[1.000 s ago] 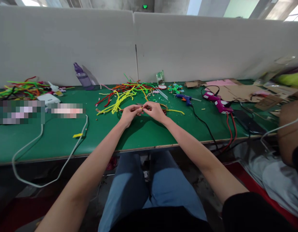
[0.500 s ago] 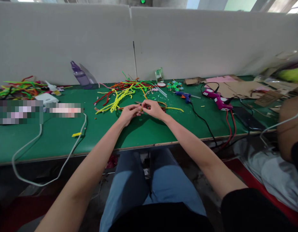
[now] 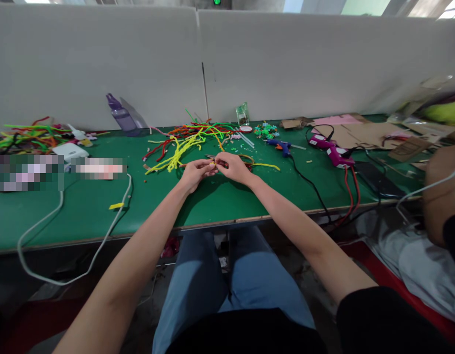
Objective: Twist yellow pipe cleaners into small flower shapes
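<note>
Working close together, the left hand and the right hand meet over the green table. Their thumbs and fingers bend in and pinch a tiny yellow piece. It is right between the fingertips, mostly hidden, so I cannot tell its shape. Just behind the right hand is what looks like a pair of scissors. One yellow fuzzy stick pokes out past that hand, and a yellow fuzzy bunch lies near the left hand. The step looks like careful fingertip work on the little piece. I think the next move calls for a gentle, steady pinch so it does not slip.
</note>
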`<action>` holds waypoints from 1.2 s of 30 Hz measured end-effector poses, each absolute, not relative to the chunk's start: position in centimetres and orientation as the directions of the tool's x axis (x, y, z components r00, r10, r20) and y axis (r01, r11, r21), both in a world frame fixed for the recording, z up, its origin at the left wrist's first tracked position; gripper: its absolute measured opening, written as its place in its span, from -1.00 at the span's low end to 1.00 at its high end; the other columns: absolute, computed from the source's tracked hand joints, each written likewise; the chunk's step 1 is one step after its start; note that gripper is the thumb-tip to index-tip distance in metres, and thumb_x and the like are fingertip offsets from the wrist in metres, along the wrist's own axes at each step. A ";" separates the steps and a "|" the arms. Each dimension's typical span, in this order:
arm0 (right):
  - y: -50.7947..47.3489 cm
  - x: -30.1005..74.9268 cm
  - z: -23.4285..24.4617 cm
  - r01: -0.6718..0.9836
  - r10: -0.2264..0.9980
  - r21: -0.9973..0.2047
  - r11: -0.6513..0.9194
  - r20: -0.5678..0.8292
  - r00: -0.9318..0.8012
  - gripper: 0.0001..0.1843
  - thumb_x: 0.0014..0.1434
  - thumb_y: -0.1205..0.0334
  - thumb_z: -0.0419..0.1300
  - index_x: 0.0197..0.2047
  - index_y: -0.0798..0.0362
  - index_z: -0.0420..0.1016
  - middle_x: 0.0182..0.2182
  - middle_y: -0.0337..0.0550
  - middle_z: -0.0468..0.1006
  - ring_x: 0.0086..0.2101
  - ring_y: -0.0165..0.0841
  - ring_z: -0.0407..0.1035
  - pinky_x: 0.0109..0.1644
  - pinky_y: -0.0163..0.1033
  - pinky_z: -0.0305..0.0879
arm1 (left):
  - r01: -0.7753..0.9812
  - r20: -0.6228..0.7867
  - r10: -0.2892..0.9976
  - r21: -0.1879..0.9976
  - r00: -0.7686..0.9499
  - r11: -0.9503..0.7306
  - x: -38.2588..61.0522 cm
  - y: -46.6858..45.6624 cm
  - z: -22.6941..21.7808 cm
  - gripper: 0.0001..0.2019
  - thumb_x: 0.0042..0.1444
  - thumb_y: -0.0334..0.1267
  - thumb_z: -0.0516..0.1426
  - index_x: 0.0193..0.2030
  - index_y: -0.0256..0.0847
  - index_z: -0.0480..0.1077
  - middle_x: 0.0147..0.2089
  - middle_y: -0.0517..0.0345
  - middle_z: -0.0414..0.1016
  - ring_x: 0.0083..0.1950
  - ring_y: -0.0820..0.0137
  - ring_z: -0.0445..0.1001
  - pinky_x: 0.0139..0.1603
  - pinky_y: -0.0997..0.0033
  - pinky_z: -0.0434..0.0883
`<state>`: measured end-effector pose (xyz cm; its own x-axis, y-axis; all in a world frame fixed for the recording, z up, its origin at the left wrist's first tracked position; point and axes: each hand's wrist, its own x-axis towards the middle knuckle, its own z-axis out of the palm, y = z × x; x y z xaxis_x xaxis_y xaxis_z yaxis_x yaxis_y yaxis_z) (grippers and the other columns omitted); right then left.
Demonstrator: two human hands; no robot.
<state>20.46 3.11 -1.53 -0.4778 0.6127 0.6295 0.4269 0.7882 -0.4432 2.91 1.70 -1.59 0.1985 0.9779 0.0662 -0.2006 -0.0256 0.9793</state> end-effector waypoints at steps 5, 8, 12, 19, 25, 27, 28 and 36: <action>3.2 20.6 -1.6 0.368 0.598 -0.472 0.801 0.609 -0.521 -0.89 0.12 0.34 0.05 -0.29 0.09 0.39 -0.38 -0.18 0.42 -0.36 -0.37 0.28 -0.21 -0.26 0.18 | -0.139 0.063 0.972 0.990 0.226 -0.031 2.9 1.7 -1.7 -0.80 -0.13 -0.33 0.36 -0.34 -0.34 0.53 -0.41 0.06 0.57 -0.40 0.45 0.53 -0.31 0.45 0.47; 3.3 20.6 -1.6 0.360 0.596 -0.476 0.803 0.614 -0.518 -0.90 0.11 0.36 0.06 -0.31 0.08 0.39 -0.37 -0.17 0.43 -0.33 -0.36 0.30 -0.18 -0.26 0.20 | -0.157 0.063 0.975 0.987 0.215 -0.030 2.9 1.7 -1.6 -0.78 -0.13 -0.31 0.36 -0.32 -0.35 0.53 -0.39 0.06 0.58 -0.38 0.46 0.53 -0.26 0.45 0.46; 3.3 20.5 -1.7 0.396 0.571 -0.416 0.819 0.662 -0.485 -0.91 0.12 0.38 0.08 -0.31 0.09 0.39 -0.36 -0.16 0.42 -0.35 -0.36 0.29 -0.22 -0.26 0.19 | -0.185 0.069 0.974 0.982 0.217 -0.029 2.9 1.6 -1.4 -0.73 -0.14 -0.26 0.36 -0.29 -0.34 0.53 -0.37 0.10 0.57 -0.37 0.49 0.51 -0.20 0.45 0.45; 3.2 20.7 -1.7 0.431 0.563 -0.375 0.821 0.659 -0.499 -0.94 0.18 0.30 0.13 -0.28 0.09 0.41 -0.35 -0.16 0.43 -0.35 -0.38 0.29 -0.26 -0.29 0.16 | -0.150 0.063 0.974 0.988 0.216 -0.031 2.9 1.4 -1.3 -0.78 -0.09 -0.28 0.33 -0.28 -0.33 0.52 -0.41 0.14 0.55 -0.40 0.52 0.49 -0.37 0.56 0.37; 2.8 20.5 -1.7 0.500 0.558 -0.306 0.810 0.664 -0.498 -0.91 0.24 0.29 0.10 -0.30 0.09 0.38 -0.34 -0.15 0.43 -0.34 -0.38 0.29 -0.29 -0.30 0.13 | -0.163 0.054 0.976 0.986 0.209 -0.019 2.8 1.7 -1.4 -0.77 -0.11 -0.29 0.34 -0.29 -0.33 0.51 -0.47 0.18 0.51 -0.48 0.59 0.43 -0.47 0.62 0.31; 2.6 20.3 -1.8 0.539 0.544 -0.254 0.803 0.683 -0.488 -0.89 0.27 0.30 0.06 -0.30 0.09 0.37 -0.34 -0.14 0.42 -0.32 -0.37 0.28 -0.29 -0.28 0.12 | -0.194 0.050 0.975 0.981 0.216 -0.008 2.7 1.7 -1.4 -0.77 -0.12 -0.29 0.35 -0.30 -0.32 0.51 -0.48 0.19 0.50 -0.48 0.59 0.42 -0.46 0.63 0.32; 2.4 20.1 -1.8 0.560 0.537 -0.228 0.797 0.691 -0.484 -0.87 0.28 0.30 0.04 -0.30 0.10 0.36 -0.34 -0.13 0.42 -0.31 -0.36 0.28 -0.29 -0.28 0.11 | -0.208 0.050 0.974 0.978 0.220 -0.003 2.6 1.8 -1.4 -0.77 -0.11 -0.29 0.36 -0.30 -0.32 0.51 -0.47 0.19 0.50 -0.48 0.59 0.42 -0.46 0.63 0.33; 2.5 20.5 -1.6 0.557 0.559 -0.249 0.792 0.661 -0.500 -0.93 0.24 0.30 0.07 -0.23 0.10 0.36 -0.31 -0.15 0.45 -0.34 -0.38 0.29 -0.31 -0.29 0.11 | -0.207 0.079 0.970 0.978 0.229 -0.031 2.7 1.7 -1.4 -0.76 -0.12 -0.26 0.35 -0.30 -0.30 0.51 -0.43 0.18 0.51 -0.46 0.58 0.45 -0.45 0.62 0.35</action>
<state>20.49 2.54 -1.63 -0.4997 0.5593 0.6614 0.5569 0.7923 -0.2492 2.66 1.74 -1.43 0.2285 0.9703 0.0787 -0.2070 -0.0305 0.9779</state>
